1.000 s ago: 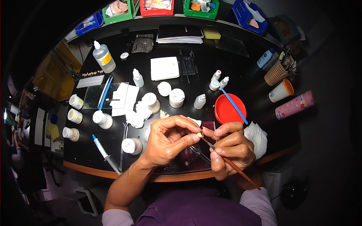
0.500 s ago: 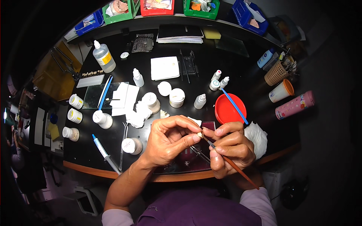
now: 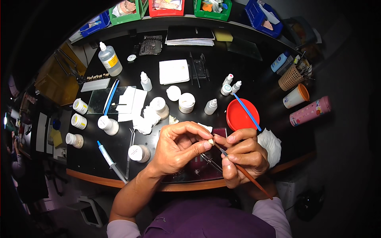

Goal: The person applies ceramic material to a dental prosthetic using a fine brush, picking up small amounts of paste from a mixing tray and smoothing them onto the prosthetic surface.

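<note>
Between the thumb and index finger of my left hand [image 3: 176, 148] is pinched a tiny cream, tooth-coloured piece, apparently a dental crown [image 3: 211, 141]. My right hand [image 3: 248, 156] grips a thin brush [image 3: 254, 180] with a reddish-brown handle, its tip meeting the crown. Both hands are close together above the near table edge. A crumpled white tissue [image 3: 270, 147] shows beside my right hand; whether the hand touches it I cannot tell. Beneath the hands lie a dark red plate [image 3: 190, 176] and a metal tool, partly covered by my fingers.
A red bowl [image 3: 239, 119] with a blue stick [image 3: 248, 112] across it stands beyond my right hand. White jars [image 3: 186, 104], dropper bottles [image 3: 211, 106] and a syringe [image 3: 107, 156] spread across the black table [image 3: 139, 59]. Coloured bins [image 3: 166, 8] line the back shelf.
The crown has turned slightly in my left fingertips, and the brush tip has shifted a little against it. Both hands otherwise keep their places and grips.
</note>
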`<state>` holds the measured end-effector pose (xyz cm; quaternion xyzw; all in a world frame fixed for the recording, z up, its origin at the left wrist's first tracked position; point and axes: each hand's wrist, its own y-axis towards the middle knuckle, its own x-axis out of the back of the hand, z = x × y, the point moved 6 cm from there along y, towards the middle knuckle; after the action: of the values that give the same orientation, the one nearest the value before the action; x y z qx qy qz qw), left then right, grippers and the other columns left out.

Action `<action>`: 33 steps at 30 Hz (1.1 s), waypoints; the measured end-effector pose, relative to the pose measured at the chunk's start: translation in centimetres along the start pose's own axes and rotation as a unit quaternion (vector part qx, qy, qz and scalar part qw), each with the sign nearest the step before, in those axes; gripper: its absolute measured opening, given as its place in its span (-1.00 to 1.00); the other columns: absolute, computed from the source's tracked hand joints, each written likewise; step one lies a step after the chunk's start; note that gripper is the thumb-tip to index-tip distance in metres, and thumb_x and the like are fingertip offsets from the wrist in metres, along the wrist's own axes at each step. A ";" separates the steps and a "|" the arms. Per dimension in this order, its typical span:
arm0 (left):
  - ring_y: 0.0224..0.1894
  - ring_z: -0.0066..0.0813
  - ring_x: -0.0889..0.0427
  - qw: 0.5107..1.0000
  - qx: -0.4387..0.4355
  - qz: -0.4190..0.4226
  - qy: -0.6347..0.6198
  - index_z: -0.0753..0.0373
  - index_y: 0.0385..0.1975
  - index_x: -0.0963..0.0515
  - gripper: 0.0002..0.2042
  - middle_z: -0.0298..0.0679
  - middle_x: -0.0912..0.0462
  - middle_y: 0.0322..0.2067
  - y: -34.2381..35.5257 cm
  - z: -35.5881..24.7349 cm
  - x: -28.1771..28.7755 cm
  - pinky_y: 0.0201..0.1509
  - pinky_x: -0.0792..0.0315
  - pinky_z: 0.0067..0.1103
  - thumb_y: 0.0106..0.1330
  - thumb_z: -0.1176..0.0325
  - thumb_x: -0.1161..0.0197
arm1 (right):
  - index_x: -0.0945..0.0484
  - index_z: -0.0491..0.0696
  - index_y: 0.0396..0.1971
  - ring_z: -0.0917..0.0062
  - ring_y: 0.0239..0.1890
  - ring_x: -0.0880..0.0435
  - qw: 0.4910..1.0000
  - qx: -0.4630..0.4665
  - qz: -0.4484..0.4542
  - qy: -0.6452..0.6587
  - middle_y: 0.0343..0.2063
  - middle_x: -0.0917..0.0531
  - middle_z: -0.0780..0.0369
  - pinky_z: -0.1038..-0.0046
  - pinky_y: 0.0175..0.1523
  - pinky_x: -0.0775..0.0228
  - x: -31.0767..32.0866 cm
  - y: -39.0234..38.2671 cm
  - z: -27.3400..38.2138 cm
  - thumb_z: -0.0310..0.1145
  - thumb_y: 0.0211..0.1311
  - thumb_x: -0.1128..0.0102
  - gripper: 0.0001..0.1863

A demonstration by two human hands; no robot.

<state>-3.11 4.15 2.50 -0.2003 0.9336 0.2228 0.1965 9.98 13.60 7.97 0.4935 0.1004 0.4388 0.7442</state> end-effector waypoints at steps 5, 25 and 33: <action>-0.12 -0.46 -0.65 1.000 0.005 -0.002 0.002 0.44 -0.20 -0.61 -0.83 -0.08 -0.66 -0.21 -0.1 0.0 0.1 0.02 -0.55 -0.55 0.23 0.72 -0.31 | -0.43 -0.11 -0.31 0.32 -0.13 -0.58 1.000 0.017 -0.012 0.011 -0.47 -0.55 0.20 0.29 -0.07 -0.76 -0.1 -0.3 -0.3 -0.70 -0.05 -0.22 -0.71; -0.13 -0.54 -0.66 0.998 0.057 -0.025 -0.014 0.44 -0.15 -0.58 -0.85 -0.13 -0.68 -0.21 -0.1 1.1 0.3 0.01 -0.55 -0.62 0.31 0.65 -0.27 | -0.64 -0.11 -0.31 0.39 -0.22 -0.59 0.996 -0.048 -0.063 -0.047 -0.39 -0.69 0.24 0.37 -0.06 -0.47 0.4 0.3 -1.7 -0.62 -0.07 -0.47 -0.73; -0.11 -0.48 -0.69 0.996 0.077 -0.015 -0.035 0.47 -0.10 -0.58 -0.81 -0.10 -0.69 -0.19 -0.2 1.3 0.5 0.04 -0.57 -0.60 0.30 0.64 -0.29 | -0.60 -0.07 -0.31 0.41 -0.18 -0.58 0.994 -0.047 -0.069 -0.076 -0.42 -0.64 0.28 0.41 -0.06 -0.47 0.4 -0.2 -2.0 -0.61 -0.10 -0.56 -0.66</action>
<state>-3.06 4.50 1.10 -0.1904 0.9375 0.1543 0.2469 9.12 15.14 6.96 0.4821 0.0567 0.3514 0.8005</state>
